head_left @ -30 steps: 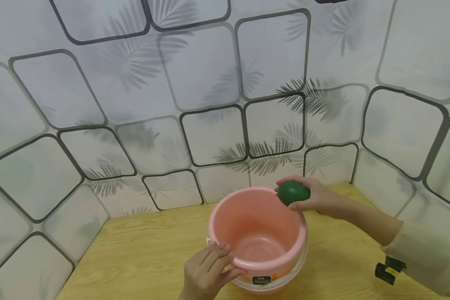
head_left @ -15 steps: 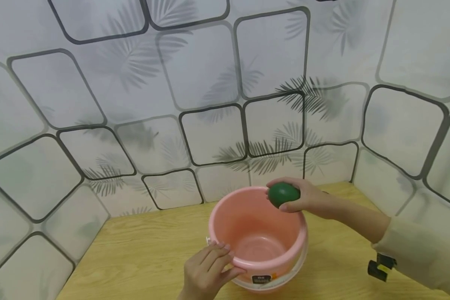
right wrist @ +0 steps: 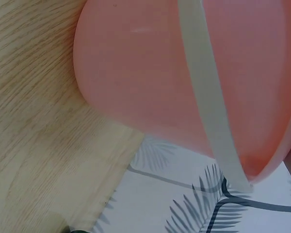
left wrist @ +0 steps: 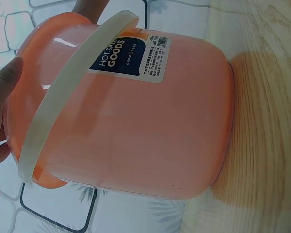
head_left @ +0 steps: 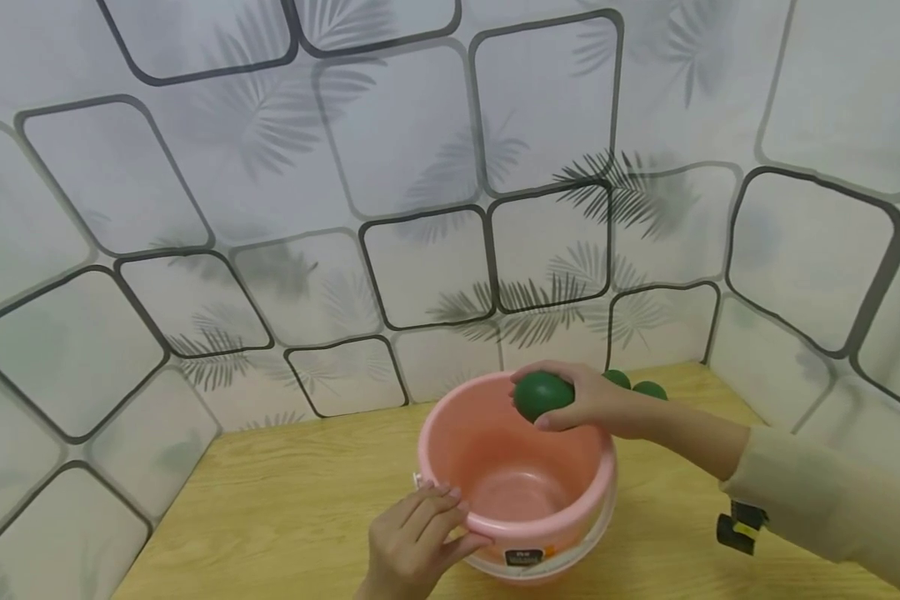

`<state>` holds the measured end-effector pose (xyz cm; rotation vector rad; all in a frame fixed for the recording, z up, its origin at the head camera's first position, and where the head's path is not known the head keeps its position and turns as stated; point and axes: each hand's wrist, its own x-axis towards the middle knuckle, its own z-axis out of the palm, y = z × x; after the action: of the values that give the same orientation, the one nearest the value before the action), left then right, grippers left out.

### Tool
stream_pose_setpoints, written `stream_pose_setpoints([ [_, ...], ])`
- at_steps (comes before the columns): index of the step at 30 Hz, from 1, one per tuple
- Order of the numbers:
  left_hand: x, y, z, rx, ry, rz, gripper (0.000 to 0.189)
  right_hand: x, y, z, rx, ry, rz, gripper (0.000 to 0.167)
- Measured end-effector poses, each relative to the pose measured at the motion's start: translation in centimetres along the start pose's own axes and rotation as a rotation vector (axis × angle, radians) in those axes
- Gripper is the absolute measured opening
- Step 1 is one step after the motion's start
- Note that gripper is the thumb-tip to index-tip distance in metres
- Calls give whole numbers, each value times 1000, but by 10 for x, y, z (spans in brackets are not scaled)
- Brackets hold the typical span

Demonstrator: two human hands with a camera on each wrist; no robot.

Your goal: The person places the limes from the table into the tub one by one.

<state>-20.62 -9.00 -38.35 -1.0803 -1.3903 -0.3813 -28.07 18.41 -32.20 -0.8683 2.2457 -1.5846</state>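
A pink plastic bucket [head_left: 525, 531] stands upright on the wooden table. My left hand [head_left: 416, 533] grips its near left rim, fingers over the edge and thumb on the outer side. Above the bucket's far right part, my right hand [head_left: 603, 404] holds a smooth dark green egg-shaped thing [head_left: 542, 396] between fingers and thumb. Inside, the visible floor of the bucket is bare. Its pale handle [left wrist: 63, 92] hangs down across the outer wall, beside a printed label [left wrist: 128, 56]. The right wrist view shows mainly the bucket's side [right wrist: 140, 63], without the held thing.
Behind my right forearm, two more green rounded things [head_left: 617, 379] [head_left: 649, 389] lie on the table, partly hidden. Patterned wall covering [head_left: 420, 275] encloses the table [head_left: 292, 500] at the back and both sides. A small black device [head_left: 741, 533] hangs at my right wrist.
My right hand has moved left with the green egg-shaped thing, from the bucket's right rim to over its opening. Two green things have come into sight behind the arm. My left hand stays put.
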Motion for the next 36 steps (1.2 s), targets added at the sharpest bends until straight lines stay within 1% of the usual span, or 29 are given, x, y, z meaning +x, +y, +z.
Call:
stream_pose_setpoints([
  [2, -3, 1, 0, 1, -15, -14, 38, 2, -2, 3, -23, -2, -6, 65],
  [6, -6, 0, 0, 5, -28, -16, 39, 6, -5, 7, -52, -10, -19, 65],
  [15, -5, -2, 2, 6, 2, -3, 40, 8, -8, 13, -62, -29, -7, 68],
  [21, -2, -3, 2, 11, 30, 15, 40, 11, -5, 14, -48, -38, -36, 74],
  [24, 1, -4, 3, 11, 45, 41, 40, 12, -3, 13, -18, -59, -86, 79],
  [28, 2, -4, 4, 6, 43, 52, 40, 14, -2, 12, 33, -64, -158, 81],
  [31, 2, -4, 3, 4, 36, 46, 39, 15, -3, 10, 53, -45, -164, 79],
  [36, -1, -5, 3, 18, 48, 57, 40, 15, -4, 10, 72, -34, -152, 75],
])
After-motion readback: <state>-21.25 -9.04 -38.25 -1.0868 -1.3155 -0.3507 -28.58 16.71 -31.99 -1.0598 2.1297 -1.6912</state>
